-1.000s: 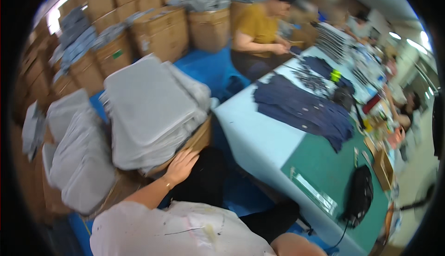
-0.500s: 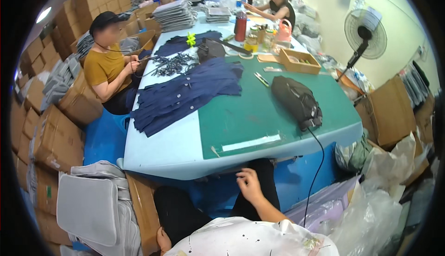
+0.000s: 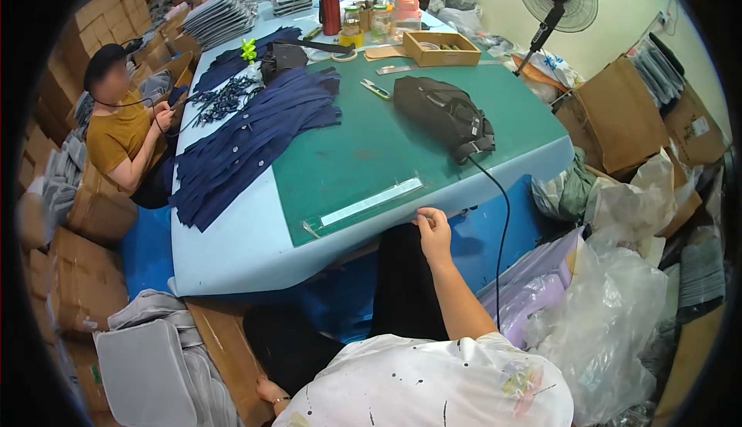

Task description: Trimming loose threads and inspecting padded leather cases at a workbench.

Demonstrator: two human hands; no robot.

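Note:
My right hand (image 3: 434,235) is at the front edge of the table (image 3: 232,268), fingers curled together against the hanging light-blue cover. Whatever they may hold is hidden. Low by my left knee, my left hand (image 3: 270,391) rests beside an open cardboard box (image 3: 224,350), a band on its wrist and its fingers mostly out of sight. Past my right hand, a white strip (image 3: 371,200) lies on the green cutting mat (image 3: 340,168). Farther back on the mat are a dark bag-like bundle with a cord (image 3: 440,114) and thread snips (image 3: 376,89). Navy fabric strips (image 3: 247,129) spread out to the left.
A co-worker in a mustard top (image 3: 120,145) sits at the left side, hands on a dark cord. Grey padded pieces (image 3: 147,373) fill the box at my left. Clear plastic bags (image 3: 603,311) lie at my right. A wooden tray (image 3: 440,50) and a red flask (image 3: 330,10) stand farther back.
The view has swung right, so the table sits farther left. My right hand has moved forward from above my thigh to the table edge, its fingers curling in. My left hand stays low.

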